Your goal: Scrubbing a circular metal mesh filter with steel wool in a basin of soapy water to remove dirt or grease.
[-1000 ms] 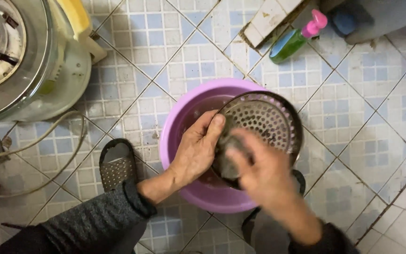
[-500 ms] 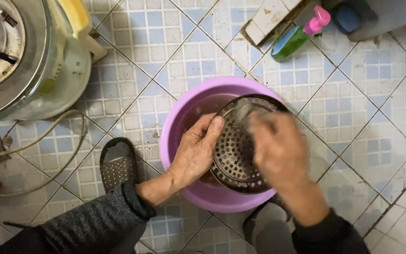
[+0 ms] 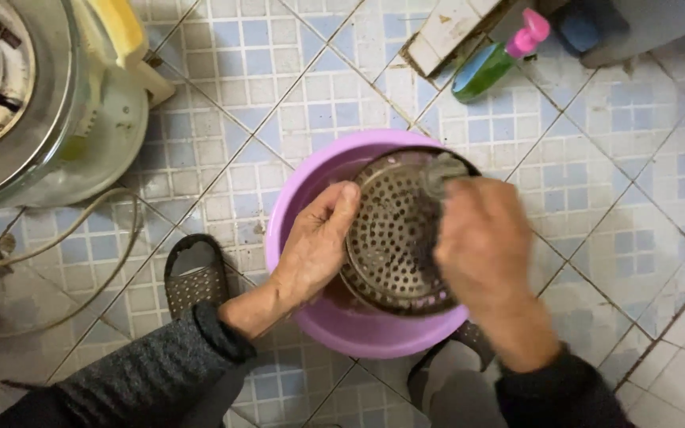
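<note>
Over a purple basin (image 3: 319,317) on the tiled floor (image 3: 279,87), the left hand (image 3: 315,242) curls around the rim of a round perforated metal tray (image 3: 394,238), tilted inside the basin. The right hand (image 3: 481,242) presses a grey scrubbing pad (image 3: 443,170) against the tray's upper edge, fingers closed. A green bottle (image 3: 489,63) lies nearby.

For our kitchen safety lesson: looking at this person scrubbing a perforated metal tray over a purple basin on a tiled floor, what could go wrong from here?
1. The left hand steadies the perforated tray only at its rim; it could slip into the purple basin.
2. Splashes may wet the tiled floor near the cord and appliance.
</note>
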